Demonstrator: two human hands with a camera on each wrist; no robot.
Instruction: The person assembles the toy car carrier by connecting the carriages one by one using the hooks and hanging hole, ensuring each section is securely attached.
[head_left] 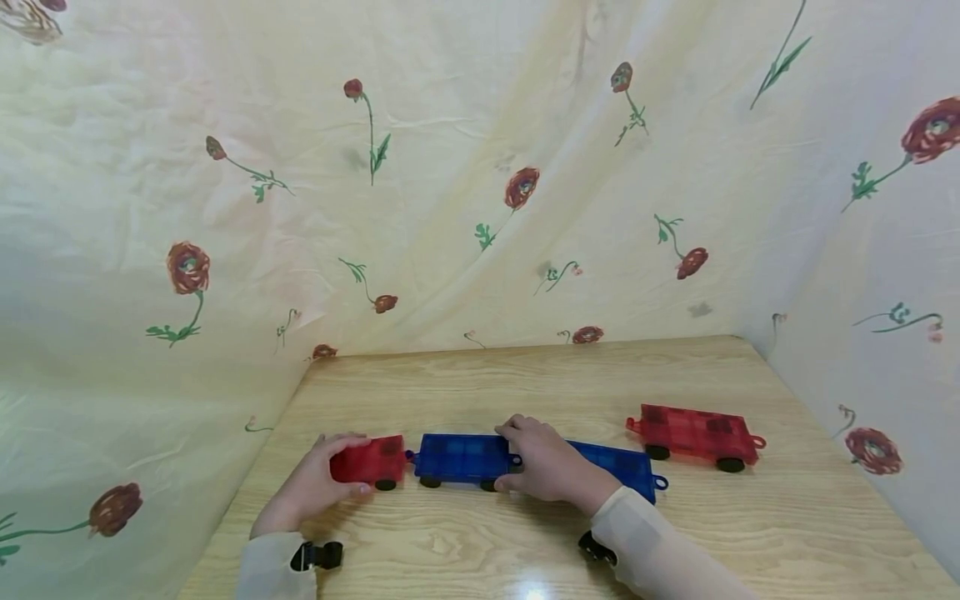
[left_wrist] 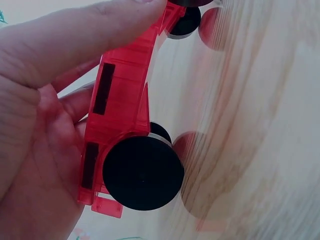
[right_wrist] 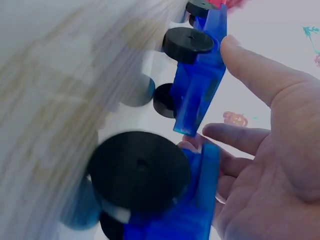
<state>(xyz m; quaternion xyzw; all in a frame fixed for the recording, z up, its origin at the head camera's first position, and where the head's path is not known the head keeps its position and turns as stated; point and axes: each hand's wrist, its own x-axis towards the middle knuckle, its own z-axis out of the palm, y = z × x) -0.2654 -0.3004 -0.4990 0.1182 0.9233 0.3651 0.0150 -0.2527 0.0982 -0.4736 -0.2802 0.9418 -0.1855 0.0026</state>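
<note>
My left hand (head_left: 315, 479) grips the rear of a red see-through toy train car (head_left: 386, 457), thumb on its near side. Black wheels of that car show large in the left wrist view. The hitch at its right end meets the hitch of a blue toy train car (head_left: 461, 457). At the blue car's right end, my right hand (head_left: 543, 462) holds it between thumb and fingers. A second blue toy train car (head_left: 618, 468) lies partly hidden behind this hand and wrist. In the right wrist view, a gap shows between the two blue cars.
Another red toy train car (head_left: 693, 435) stands farther right on the wood-grain table (head_left: 450, 546). Flower-printed cloth (head_left: 450, 233) hangs behind the table and along both sides. Black strap buckles (head_left: 318, 556) sit at both wrists.
</note>
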